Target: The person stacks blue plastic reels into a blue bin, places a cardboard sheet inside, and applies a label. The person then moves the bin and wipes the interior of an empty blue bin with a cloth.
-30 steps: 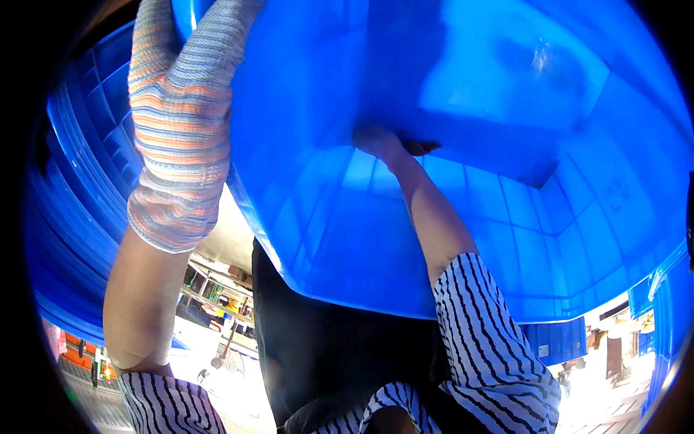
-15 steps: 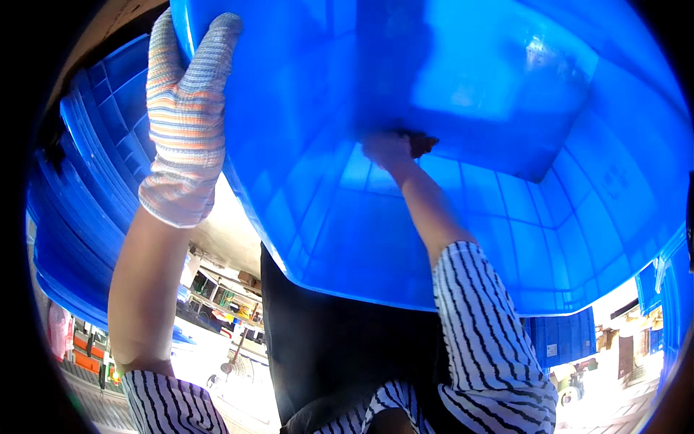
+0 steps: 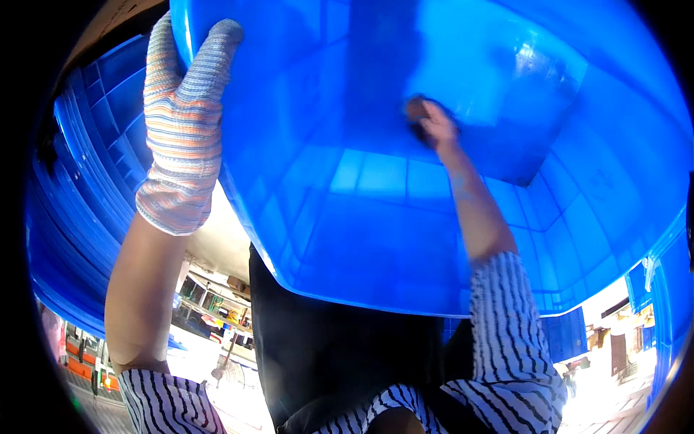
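Observation:
A large blue plastic tub (image 3: 376, 246) is tipped with its open side toward me, and its inside fills most of the view. My left hand (image 3: 184, 137), in a striped knit glove, is closed over the rim at the upper left, thumb on the inner side. Bare and deep inside the tub, my right hand (image 3: 441, 126) grips a dark brown wad (image 3: 417, 118) against the tub's bottom. Motion blurs the wad, so I cannot tell whether it is a rag or a scrubbing pad.
Nested blue tubs (image 3: 87, 195) stand on the left, close to my left forearm. More blue plastic (image 3: 672, 311) stands at the right edge. Beyond, low on the left, are shelves with mixed goods (image 3: 217, 304) and orange bins (image 3: 79, 358).
My right hand has swept the dark wad up and to the right across the tub's bottom. The left hand stays on the rim, and the tub has barely shifted.

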{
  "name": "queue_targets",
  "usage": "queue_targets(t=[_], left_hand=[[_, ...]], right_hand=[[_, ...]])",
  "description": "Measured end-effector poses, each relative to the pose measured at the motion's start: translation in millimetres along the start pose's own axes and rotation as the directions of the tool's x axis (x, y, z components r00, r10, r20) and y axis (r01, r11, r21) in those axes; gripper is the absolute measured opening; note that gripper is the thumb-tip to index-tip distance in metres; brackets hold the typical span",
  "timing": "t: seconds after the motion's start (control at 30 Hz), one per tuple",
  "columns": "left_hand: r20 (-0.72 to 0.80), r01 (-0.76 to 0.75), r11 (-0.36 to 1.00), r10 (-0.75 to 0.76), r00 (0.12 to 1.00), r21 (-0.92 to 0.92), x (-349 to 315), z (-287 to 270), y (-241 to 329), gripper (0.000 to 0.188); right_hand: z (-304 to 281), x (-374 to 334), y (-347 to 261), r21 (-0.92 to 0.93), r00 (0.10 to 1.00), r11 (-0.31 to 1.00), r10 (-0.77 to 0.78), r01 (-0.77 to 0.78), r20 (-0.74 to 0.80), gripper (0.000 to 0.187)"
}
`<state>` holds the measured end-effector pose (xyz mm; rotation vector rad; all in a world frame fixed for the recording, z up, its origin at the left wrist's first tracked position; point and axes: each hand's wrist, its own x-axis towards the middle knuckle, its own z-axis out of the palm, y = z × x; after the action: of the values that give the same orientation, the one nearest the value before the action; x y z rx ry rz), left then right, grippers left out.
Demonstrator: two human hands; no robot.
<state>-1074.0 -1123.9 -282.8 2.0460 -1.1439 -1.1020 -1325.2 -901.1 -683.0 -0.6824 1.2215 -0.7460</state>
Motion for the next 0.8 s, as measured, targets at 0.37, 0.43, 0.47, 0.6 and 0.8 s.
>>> queue_targets(t=[0.37,0.43,0.47,0.6,0.8], left_hand=[[-0.024,0.025,0.997,-0.023,0.999,0.069,-1.0,-0.6,-11.5,0.068],[-0.029,0.016,0.997,-0.013,0.999,0.080,-1.8,-5.8,-3.7,0.069],[-0.012,0.021,0.999,-0.021,1.000,0.045,-0.5,-0.9,-9.7,0.069],[-0.010,0.029,1.000,-0.029,1.000,0.003,-5.5,-0.2,-9.6,0.068],[-0.021,-0.022,0.999,0.023,1.000,0.035,-3.8,5.5,-0.6,0.065]], right_hand=[[-5.5,-72.1,-22.3,-0.491,0.923,0.810,0.383,-0.322,0.026,0.037],[-78.9,-95.4,-29.1,-0.627,0.928,0.693,0.342,-0.355,-0.148,0.038],[-109.9,-108.2,-29.0,-0.526,0.880,0.706,0.385,-0.474,-0.277,0.040],[-53.9,-84.2,-52.0,-0.038,0.862,0.870,0.479,-0.491,-0.169,0.052],[156.0,2.9,44.4,-0.833,0.878,0.473,0.220,0.286,0.426,0.042]])
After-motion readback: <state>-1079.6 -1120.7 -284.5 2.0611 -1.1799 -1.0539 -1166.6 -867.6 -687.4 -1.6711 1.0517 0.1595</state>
